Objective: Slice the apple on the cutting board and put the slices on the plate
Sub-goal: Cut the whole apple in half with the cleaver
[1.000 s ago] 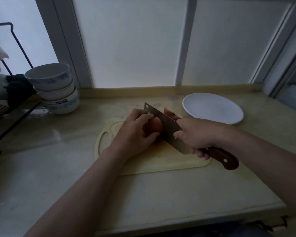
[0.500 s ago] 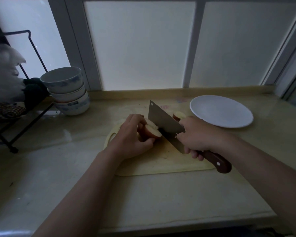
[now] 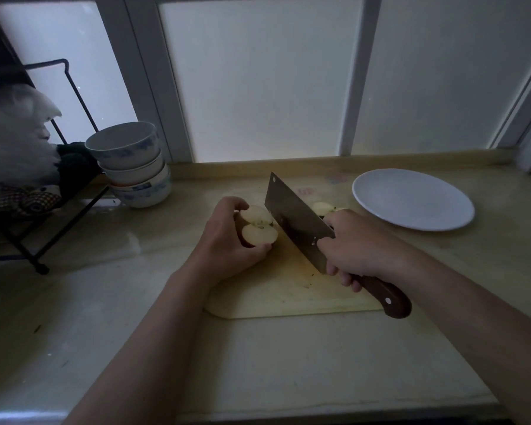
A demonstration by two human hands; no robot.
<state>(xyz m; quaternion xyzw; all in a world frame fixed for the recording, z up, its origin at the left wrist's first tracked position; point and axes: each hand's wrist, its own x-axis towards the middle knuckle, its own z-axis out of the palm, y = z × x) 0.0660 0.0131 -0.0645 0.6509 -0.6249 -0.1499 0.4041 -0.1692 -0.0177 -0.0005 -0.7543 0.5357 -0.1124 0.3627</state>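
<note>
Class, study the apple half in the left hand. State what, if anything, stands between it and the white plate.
The cleaver, held by the right hand, lies across the path between the apple half and the plate; another apple piece sits just beyond its blade.

Left hand (image 3: 227, 243) grips apple (image 3: 259, 236); right hand (image 3: 359, 243) grips cleaver (image 3: 298, 219).

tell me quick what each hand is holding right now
Left hand: grips the cut apple piece, cut face showing.
Right hand: grips the cleaver by its handle.
</note>
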